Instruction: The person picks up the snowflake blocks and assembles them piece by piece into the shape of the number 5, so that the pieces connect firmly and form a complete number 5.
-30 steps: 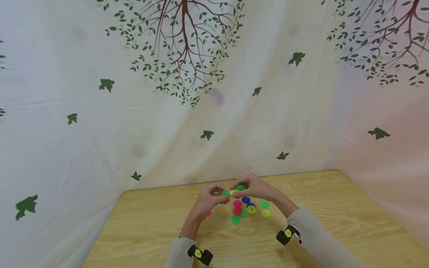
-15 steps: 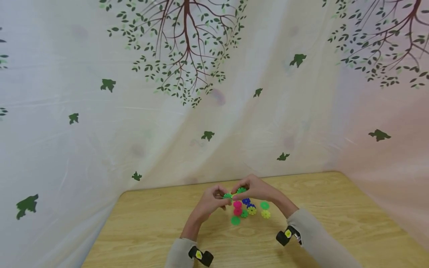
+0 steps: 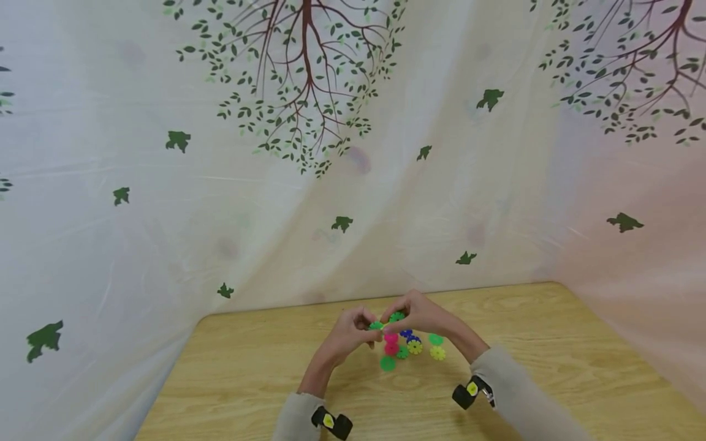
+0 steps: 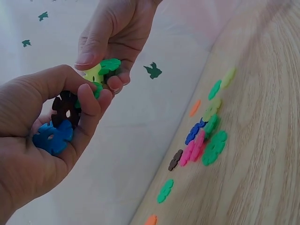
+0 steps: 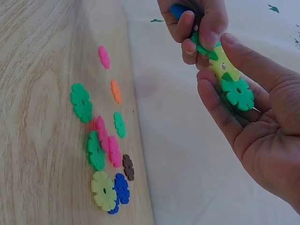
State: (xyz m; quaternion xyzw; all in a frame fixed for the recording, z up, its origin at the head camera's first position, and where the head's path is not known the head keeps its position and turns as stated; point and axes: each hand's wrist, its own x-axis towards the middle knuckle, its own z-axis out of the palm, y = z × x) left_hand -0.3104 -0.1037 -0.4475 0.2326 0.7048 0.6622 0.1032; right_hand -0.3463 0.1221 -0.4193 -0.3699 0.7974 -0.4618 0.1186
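Observation:
Both hands meet over the far part of the table, joined by a row of plastic snowflake discs. My left hand (image 3: 343,337) pinches a green snowflake disc (image 5: 201,47) between thumb and fingers. A brown disc (image 4: 60,115) and a blue disc (image 4: 58,143) lie within its curled fingers. My right hand (image 5: 276,126) grips a yellow snowflake disc (image 5: 217,70), whose edge meets the left hand's green one. Another green disc (image 5: 231,99) sits at the yellow disc's other side, in front of the right palm.
Loose snowflake discs lie on the wooden table (image 3: 237,380) below the hands, among them a pink disc (image 3: 391,349), a green disc (image 3: 388,364), a yellow disc (image 3: 438,353) and a brown disc (image 5: 128,167). A printed curtain (image 3: 276,245) hangs behind the table's far edge.
Both hands have come slightly lower and nearer in the head view, still holding the joined discs. The left hand now covers a pink disc seen beside it earlier. The loose discs stay put.

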